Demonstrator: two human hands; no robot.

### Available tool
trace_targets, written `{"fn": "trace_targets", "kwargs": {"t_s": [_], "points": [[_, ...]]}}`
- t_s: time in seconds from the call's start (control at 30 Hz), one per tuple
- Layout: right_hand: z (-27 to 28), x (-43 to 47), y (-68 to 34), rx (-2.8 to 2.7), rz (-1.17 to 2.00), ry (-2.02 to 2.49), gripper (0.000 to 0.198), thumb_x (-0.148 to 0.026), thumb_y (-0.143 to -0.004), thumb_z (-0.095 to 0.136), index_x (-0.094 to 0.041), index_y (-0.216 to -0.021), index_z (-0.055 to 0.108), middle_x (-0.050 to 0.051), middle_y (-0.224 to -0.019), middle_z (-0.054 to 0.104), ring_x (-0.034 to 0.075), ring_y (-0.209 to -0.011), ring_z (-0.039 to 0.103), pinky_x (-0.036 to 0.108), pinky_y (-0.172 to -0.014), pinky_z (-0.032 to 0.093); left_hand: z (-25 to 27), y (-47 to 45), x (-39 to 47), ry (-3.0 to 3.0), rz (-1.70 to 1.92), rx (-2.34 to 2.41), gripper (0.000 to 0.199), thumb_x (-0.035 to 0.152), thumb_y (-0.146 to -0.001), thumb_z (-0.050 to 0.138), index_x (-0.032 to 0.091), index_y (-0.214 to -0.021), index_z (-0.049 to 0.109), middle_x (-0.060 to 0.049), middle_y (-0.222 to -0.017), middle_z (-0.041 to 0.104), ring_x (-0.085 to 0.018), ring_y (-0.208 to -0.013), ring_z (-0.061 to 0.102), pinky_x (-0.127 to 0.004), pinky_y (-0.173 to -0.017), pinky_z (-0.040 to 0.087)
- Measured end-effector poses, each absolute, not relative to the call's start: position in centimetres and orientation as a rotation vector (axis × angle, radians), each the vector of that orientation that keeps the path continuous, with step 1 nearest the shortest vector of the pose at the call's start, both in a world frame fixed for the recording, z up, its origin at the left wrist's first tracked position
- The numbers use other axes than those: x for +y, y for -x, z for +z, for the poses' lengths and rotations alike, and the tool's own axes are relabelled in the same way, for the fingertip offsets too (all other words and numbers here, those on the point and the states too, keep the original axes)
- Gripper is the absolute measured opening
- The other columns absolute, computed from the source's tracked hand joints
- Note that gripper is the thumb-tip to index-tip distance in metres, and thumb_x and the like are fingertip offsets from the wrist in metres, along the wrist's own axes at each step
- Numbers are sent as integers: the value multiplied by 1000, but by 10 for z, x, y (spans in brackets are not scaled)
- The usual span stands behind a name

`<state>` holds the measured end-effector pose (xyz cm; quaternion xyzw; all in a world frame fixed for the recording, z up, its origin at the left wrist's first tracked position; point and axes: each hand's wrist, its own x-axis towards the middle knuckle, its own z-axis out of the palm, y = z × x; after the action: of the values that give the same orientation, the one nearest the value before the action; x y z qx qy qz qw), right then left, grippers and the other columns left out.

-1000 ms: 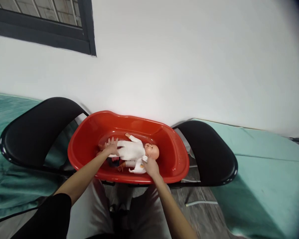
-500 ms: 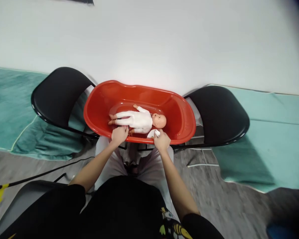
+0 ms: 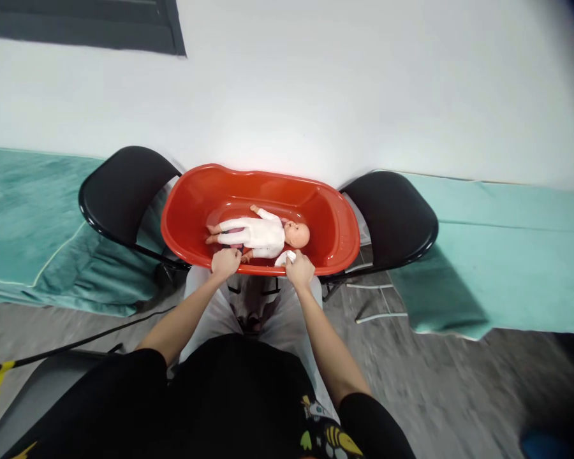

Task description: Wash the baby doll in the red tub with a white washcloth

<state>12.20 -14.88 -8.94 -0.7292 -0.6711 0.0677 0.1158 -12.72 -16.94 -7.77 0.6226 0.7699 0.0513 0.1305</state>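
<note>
A red baby bathtub (image 3: 277,178) sits in front of my legs. Inside it a baby doll (image 3: 263,234) in a white suit lies face up, head to the right and feet to the left. My left hand (image 3: 226,263) is closed on the tub's near rim, beside the doll's legs and lower hand. Farther right along that rim, near the doll's head, my right hand (image 3: 300,270) is closed on a crumpled white cloth (image 3: 283,258). Part of the cloth hangs inside the tub, and the rest is hidden by my fingers. Both hands are apart from the doll.
Black folding chairs flank the tub, a left chair (image 3: 124,194) and a right chair (image 3: 392,220). Beyond them are green-covered surfaces (image 3: 516,255). A white wall (image 3: 316,95) rises behind. A black cable (image 3: 90,331) crosses at the lower left.
My view has tilted up a little, showing more of the dark frame on the wall. Both hands keep their places on the near rim, and the doll lies as before.
</note>
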Motion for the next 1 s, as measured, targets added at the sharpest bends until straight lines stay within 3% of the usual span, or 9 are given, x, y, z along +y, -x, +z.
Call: {"fn": "trace_targets", "kwargs": {"t_s": [0.43,1.0], "points": [[-102,-155,-127,-1931,180,2102,26,-36,-97,54,-17,-111,66,8,-97,67,20,-90,61,26,-74,33,-91,128,-178,-1853,169,2272,47,40,-100,33,22,-97,77,-11,-101,77,-27,-93,72,-33,-78,50],[-145,-189,-138,-1938,221,1992,20,-26,-94,53,-19,-106,68,8,-97,70,23,-96,59,29,-83,36,-131,127,-200,-1884,128,2183,40,39,-102,37,22,-82,68,-4,-90,75,-19,-81,69,-29,-64,35]]}}
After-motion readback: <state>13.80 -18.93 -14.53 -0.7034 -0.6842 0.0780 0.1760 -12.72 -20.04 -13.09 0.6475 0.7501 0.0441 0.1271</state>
